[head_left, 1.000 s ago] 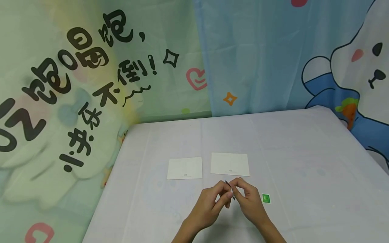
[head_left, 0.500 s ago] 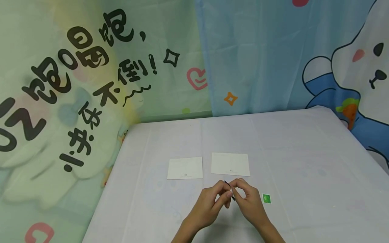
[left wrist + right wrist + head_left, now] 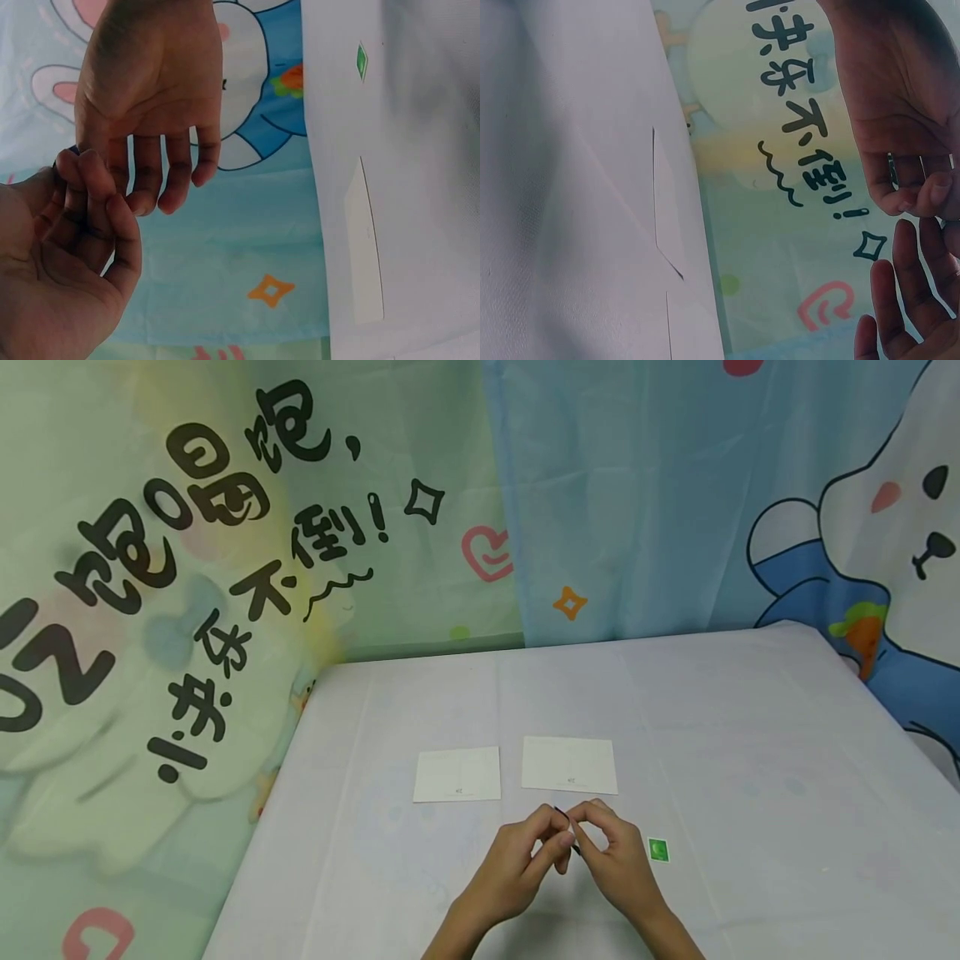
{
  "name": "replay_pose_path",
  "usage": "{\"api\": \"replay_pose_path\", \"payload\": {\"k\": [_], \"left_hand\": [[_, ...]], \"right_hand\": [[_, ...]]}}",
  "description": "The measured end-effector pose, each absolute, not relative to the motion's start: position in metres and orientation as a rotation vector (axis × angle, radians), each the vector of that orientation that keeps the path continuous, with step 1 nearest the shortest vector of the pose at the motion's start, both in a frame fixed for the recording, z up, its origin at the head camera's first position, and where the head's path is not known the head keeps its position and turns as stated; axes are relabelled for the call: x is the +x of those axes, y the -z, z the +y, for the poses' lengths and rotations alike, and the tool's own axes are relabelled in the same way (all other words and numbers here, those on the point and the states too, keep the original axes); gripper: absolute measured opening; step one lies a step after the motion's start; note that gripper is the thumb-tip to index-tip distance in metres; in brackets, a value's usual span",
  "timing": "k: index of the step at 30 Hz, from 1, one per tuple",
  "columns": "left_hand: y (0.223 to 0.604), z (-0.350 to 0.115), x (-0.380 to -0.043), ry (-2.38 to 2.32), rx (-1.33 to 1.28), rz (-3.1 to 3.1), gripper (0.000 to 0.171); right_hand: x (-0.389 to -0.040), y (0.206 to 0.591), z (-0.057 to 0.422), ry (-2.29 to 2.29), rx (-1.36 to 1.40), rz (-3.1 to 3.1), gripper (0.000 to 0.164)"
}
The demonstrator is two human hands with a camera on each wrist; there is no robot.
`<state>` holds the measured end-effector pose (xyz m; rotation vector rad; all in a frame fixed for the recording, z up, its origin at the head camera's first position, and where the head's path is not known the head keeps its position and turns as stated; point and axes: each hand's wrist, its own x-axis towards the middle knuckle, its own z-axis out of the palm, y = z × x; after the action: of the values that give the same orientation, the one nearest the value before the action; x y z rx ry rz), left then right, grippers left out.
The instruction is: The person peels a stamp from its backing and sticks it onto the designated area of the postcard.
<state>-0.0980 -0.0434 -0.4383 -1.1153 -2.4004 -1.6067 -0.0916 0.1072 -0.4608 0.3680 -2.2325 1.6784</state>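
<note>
Both hands meet above the near middle of the table in the head view. Thumb and fingertips of my left hand (image 3: 516,867) pinch a small, thin, dark flat piece (image 3: 577,850), seen almost edge-on. From the other side my right hand (image 3: 617,858) pinches the same piece between thumb and index finger. Most of it is hidden by the fingers, so I cannot tell its kind. In the left wrist view only a dark corner shows at the fingertips. Right of the right hand, a small green stamp-like square (image 3: 658,850) with a white border lies flat on the table.
Two white cards lie beyond the hands: a left card (image 3: 457,775) and a right card (image 3: 570,765), each with a small mark near its lower edge. A white cloth covers the table (image 3: 750,793). Printed curtains (image 3: 637,510) hang behind and at the left.
</note>
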Motion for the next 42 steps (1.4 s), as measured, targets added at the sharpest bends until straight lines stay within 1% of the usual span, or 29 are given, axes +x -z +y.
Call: {"api": "replay_pose_path", "payload": {"k": [5, 8, 16, 23, 31, 42], "left_hand": [[0.4383, -0.0433, -0.0982, 1.607, -1.124, -2.400, 0.011], [0.4383, -0.0432, -0.0981, 1.616, -1.124, -2.402, 0.011], [0.4375, -0.0439, -0.0965, 1.618, -1.129, -2.403, 0.011], [0.4387, -0.0469, -0.0973, 1.637, -1.095, -2.409, 0.005], [0.4380, -0.0487, -0.0975, 1.630, -1.068, -2.387, 0.006], [0.4379, -0.0487, -0.0983, 1.589, -1.088, -2.334, 0.006]], "right_hand": [[-0.0910, 0.4612, 0.1078, -1.660, 0.393, -2.203, 0.013], [-0.0909, 0.4612, 0.1077, -1.640, 0.396, -2.197, 0.015], [-0.0919, 0.4591, 0.1112, -1.673, 0.492, -2.071, 0.032], [-0.0900, 0.4550, 0.1154, -1.786, 0.573, -2.038, 0.029], [-0.0867, 0.4529, 0.1163, -1.847, 0.621, -1.988, 0.026], [-0.0892, 0.4591, 0.1155, -1.799, 0.716, -1.882, 0.031]]}}
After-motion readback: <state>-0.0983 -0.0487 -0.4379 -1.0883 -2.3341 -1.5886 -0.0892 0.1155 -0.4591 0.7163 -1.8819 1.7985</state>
